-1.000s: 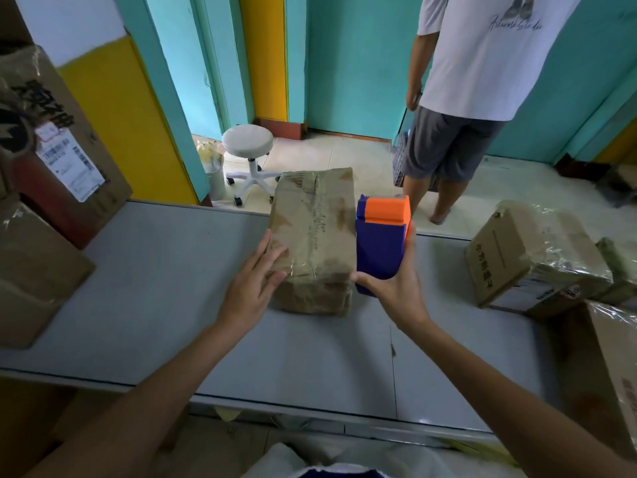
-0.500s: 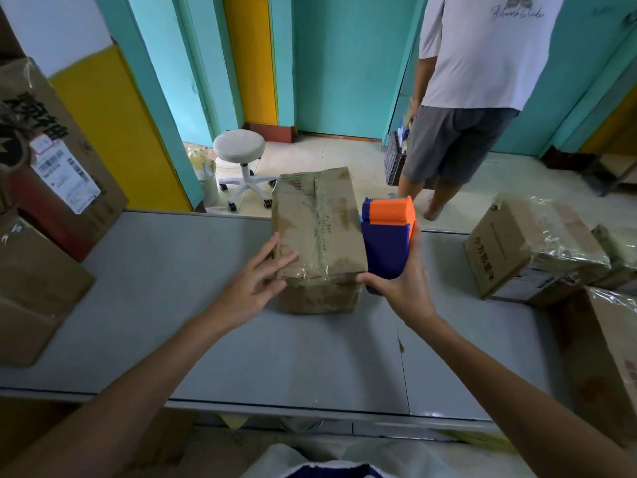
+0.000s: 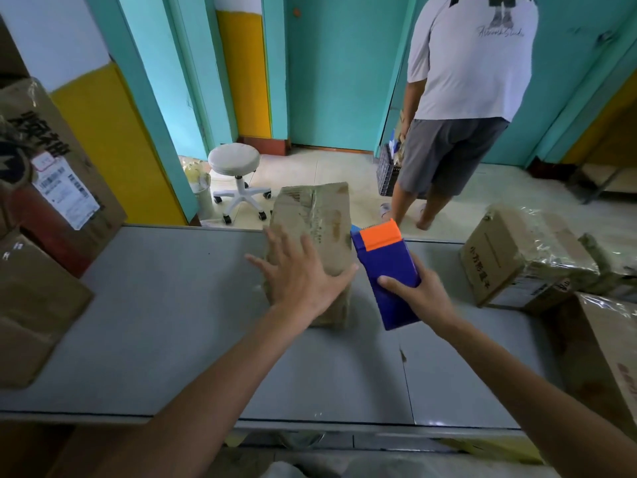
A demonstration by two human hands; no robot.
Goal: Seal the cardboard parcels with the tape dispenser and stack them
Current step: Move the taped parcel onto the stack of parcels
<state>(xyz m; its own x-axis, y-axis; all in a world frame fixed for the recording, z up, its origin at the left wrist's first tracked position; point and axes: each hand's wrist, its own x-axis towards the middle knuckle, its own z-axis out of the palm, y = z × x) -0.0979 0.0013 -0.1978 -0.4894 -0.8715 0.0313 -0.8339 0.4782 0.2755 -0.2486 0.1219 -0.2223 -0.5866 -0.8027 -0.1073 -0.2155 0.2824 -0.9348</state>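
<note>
Grey sheet metal forms the long table that fills the lower half of the frame, and the task's things are laid on it. A standing person in a white shirt is seen at the upper right, turned away, on the tiled floor beyond the table. Large brown cardboard boxes with a shipping label are piled at the left edge. At the right edge a group of cardboard parcels wrapped in glossy clear tape is found, one leaning on another. These are judged to be sealed, though no tidy stack is made yet.

The long brown cardboard parcel is placed at the middle of the frame, lengthwise away from the camera. Wrinkled tape is seen on its top, so its sealing is judged to be under way; how many sides are left cannot be told. The blue tape dispenser with an orange top is held just beside this parcel on the right, tilted, toothed end up.

The left hand is laid flat on the parcel's near top, fingers straight and spread. The right hand is wrapped round the dispenser's lower body, fingers curled in a grasp.
</note>
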